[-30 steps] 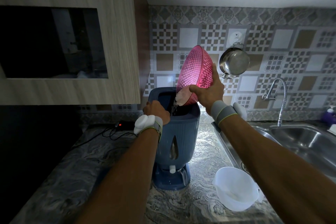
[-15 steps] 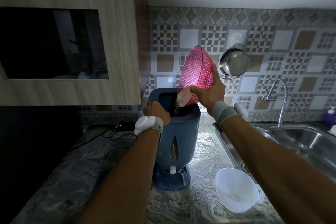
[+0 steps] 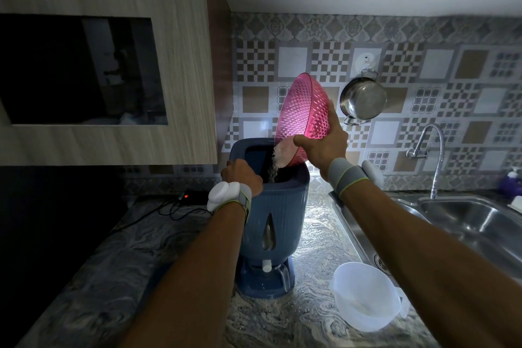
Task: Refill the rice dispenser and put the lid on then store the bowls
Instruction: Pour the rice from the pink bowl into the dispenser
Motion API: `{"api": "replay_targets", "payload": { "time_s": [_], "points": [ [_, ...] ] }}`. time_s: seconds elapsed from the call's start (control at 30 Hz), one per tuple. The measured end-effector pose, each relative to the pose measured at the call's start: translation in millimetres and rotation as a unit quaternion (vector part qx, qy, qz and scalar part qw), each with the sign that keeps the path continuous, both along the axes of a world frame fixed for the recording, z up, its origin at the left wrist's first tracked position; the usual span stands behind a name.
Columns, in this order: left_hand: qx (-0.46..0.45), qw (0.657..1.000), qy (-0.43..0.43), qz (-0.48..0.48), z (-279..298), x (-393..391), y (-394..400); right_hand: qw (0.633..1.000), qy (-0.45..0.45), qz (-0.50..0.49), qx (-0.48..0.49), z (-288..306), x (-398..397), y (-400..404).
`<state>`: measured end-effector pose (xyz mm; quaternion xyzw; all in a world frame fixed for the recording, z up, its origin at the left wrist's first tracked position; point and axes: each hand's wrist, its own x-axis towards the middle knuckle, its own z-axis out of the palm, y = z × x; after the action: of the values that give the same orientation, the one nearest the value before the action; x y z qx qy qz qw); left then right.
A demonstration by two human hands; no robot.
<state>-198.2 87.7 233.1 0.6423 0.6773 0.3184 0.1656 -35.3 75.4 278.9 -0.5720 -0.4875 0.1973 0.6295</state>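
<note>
White bowl point(image 3: 365, 295) lower right of frame, sits on the desk point(image 3: 296, 325) near its front edge, just beside the sink rim; looks nearly empty, untouched.

Rice dispenser point(image 3: 272, 220) centre frame, upright on the desk, top open, no lid in view. Left hand point(image 3: 243, 178) is the near one: fingers closed over the dispenser's left rim, steadying it.

Right hand point(image 3: 322, 145) above and right of the opening, clamped on the rim of the pink bowl point(image 3: 302, 118). Bowl tipped steeply, mouth facing left, low edge over the right side of the opening. Rice point(image 3: 275, 162) streams off that edge into the dispenser; a small heap is left at the lip.

Key relation: pour point is barely inside the right rim, so spill risk is on that side. Judgement: refill nearly done for this bowl.

Room: open desk right of the dispenser up to the sink point(image 3: 466, 217); wood cabinet point(image 3: 113, 65) crowds upper left. Hanging steel pot point(image 3: 363, 99) and tap point(image 3: 432, 155) sit behind on the wall, well apart.
</note>
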Motion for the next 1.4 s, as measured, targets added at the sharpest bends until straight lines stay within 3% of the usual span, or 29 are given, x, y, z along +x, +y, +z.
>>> {"api": "replay_targets", "payload": {
  "time_s": [1.4],
  "points": [
    [-0.005, 1.000, -0.007, -0.002, 3.1, 0.3, -7.5, 1.000, -0.021, 0.006, -0.002, 5.4, 0.8, -6.1]
  ]
}}
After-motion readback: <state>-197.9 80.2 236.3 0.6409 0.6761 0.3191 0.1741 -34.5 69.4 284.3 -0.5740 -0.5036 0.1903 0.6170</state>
